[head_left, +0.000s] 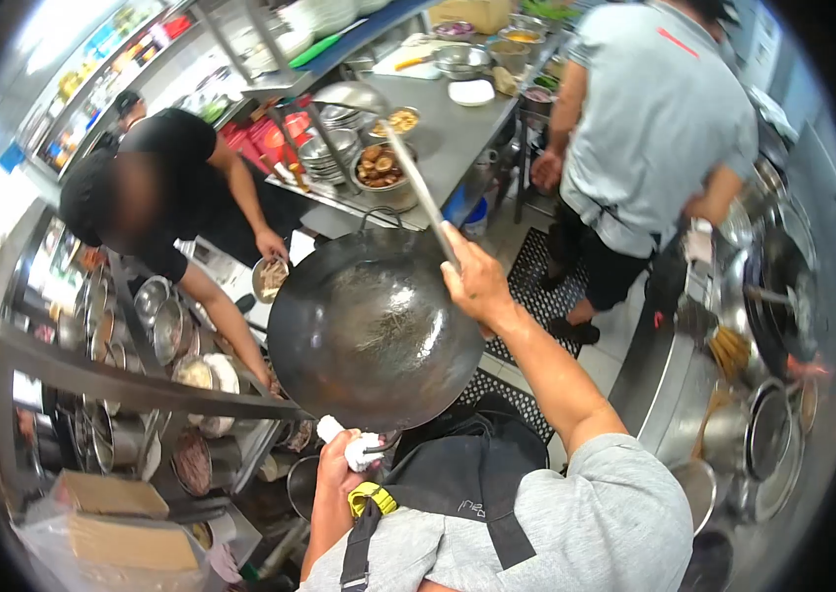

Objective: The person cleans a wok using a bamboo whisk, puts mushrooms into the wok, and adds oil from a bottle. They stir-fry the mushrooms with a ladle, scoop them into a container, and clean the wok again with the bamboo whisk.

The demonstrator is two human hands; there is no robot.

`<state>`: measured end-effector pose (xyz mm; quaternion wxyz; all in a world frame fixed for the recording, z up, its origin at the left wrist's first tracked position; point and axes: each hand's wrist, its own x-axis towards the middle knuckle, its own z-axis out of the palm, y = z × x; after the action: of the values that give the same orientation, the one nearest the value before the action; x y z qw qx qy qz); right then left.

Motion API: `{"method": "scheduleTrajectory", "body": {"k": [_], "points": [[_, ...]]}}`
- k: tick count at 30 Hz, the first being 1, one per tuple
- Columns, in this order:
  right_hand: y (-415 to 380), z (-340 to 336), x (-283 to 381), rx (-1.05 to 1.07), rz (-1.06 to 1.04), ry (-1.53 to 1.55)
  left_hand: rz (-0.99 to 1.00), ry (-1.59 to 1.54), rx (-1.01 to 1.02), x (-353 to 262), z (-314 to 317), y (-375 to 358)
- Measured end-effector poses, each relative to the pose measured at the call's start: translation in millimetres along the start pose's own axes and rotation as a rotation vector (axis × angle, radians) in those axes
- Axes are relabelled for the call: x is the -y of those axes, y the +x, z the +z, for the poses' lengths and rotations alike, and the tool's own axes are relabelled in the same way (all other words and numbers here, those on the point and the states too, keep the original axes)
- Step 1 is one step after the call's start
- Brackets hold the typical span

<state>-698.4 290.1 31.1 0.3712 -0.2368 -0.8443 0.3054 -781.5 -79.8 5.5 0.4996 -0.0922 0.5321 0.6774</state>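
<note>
Wok: wok (371,331), dark and dished, held up off any surface in front of my chest, tilted so its bare inside faces me; it looks to hold no food.
Left hand: my left hand (339,472) is just below the wok's near rim, fist closed around a white cloth (359,449) wrapped at the handle.
Right hand: my right hand (477,281) is at the wok's right rim, fingers closed on the long ladle handle (418,187), which slants up and away over the wok to the ladle bowl (349,96).
Doing it well: I judge the cloth grip should stay firm and the tilt steady, with the ladle kept clear of both people nearby.
Left of the wok: a person in black (171,187) bends over round metal containers (166,326) and holds a small bowl (270,278).
Beyond the wok: a steel counter (457,133) carries a pot of mushrooms (380,170).
Right of the wok: a person in a grey shirt (650,128) stands on a black floor mat (536,276) at the stove.
</note>
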Motion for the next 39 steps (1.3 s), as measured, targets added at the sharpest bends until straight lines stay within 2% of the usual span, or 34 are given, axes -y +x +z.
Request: {"method": "scheduleTrajectory", "body": {"k": [2,3,6,7,10,15,16,18,19,22,23,26,28,30,32,34,37,39], "points": [[-29.8,-8.2,9.9,-0.097,-0.028,0.044,-0.001,0.052,0.066,-6.7,-11.7,-0.3],[-43.6,-1.4,6.3,-0.244,0.022,0.149,0.001,0.091,0.101,-11.0,-17.3,-0.9],[-86.6,-54.4,54.7,-0.008,0.422,0.242,0.023,0.204,0.154,-23.8,-28.5,-4.9],[-106.5,-54.5,61.2,-0.122,0.384,0.211,0.019,0.243,0.179,-28.7,-30.6,-5.7],[-170.5,-69.3,89.9,-0.19,0.473,0.198,-0.01,0.334,0.282,-41.1,-32.4,-4.1],[-277.3,-86.1,143.4,-0.586,0.612,0.167,-0.097,0.478,0.453,-44.8,-11.6,-19.5],[-299.9,-90.8,143.4,-0.672,0.527,0.167,-0.106,0.498,0.481,-44.5,-1.1,-27.4],[-339.3,-111.6,166.6,-0.812,0.515,0.19,-0.174,0.568,0.612,-42.2,14.2,-34.6],[-346.0,-127.2,199.5,-0.889,0.612,0.218,-0.212,0.601,0.679,-37.4,22.6,-38.4],[-395.3,-157.7,246.4,-1.118,0.591,0.156,-0.262,0.648,0.839,-13.7,49.5,-54.7],[-414.4,-167.4,258.7,-1.187,0.592,0.074,-0.301,0.698,0.946,-6.5,58.5,-57.6],[-472.4,-186.1,297.1,-1.367,0.576,-0.092,-0.367,0.835,1.058,30.0,89.2,-77.7],[-510.1,-189.5,320.0,-1.541,0.596,-0.081,-0.447,0.898,1.126,61.5,109.3,-90.8],[-551.0,-190.7,338.4,-1.66,0.648,-0.176,-0.674,0.867,1.268,104.5,131.3,-95.2],[-590.0,-185.2,354.7,-1.723,0.7,-0.281,-0.749,0.943,1.334,146.4,153.9,-118.0],[-635.1,-174.5,367.3,-1.766,0.766,-0.408,-0.803,1.023,1.335,204.2,174.5,-156.9],[-663.8,-166.9,371.6,-1.78,0.798,-0.456,-0.951,1.054,1.366,252.5,185.1,-184.7],[-674.7,-164.3,374.1,-1.866,0.862,-0.43,-0.94,1.145,1.315,277.0,187.5,-201.8]]}}
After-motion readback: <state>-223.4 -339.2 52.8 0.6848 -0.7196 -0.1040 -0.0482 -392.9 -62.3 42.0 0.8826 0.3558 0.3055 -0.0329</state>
